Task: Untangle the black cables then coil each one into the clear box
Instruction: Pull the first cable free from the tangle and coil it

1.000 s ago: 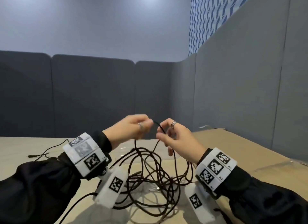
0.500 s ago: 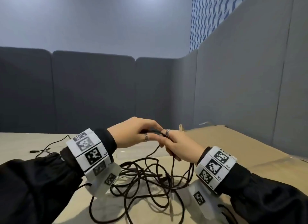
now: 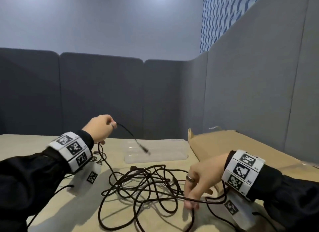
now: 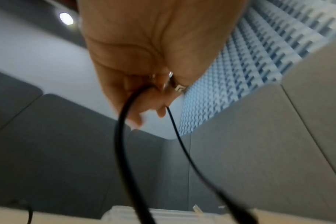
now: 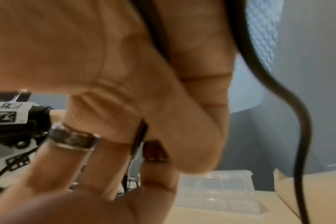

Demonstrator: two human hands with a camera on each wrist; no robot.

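The left hand (image 3: 100, 128) is raised at the left, fingers curled and pinching one black cable near its end, and the free plug end (image 3: 146, 151) dangles out over the clear box (image 3: 172, 150). The left wrist view confirms it: the strand runs between thumb and fingers and loops down on both sides. Down at the near right, the right hand (image 3: 200, 181) reaches low onto the table (image 3: 34, 140), fingertips pointing down and closing on a strand at the edge of the tangle; the grip looks like a light pinch, though the blurred wrist view cannot settle how firm it is. The tangle of black cables (image 3: 146, 181) sprawls on the table between the two hands, nearer than the box, which sits empty at the far middle beside a sheet of brown cardboard (image 3: 233, 145). This reads as the untangling step, early on: one end is singled out, nothing coiled. The next move likely calls for drawing that end clear while the right hand holds the heap down, watching for loops tightening into knots.
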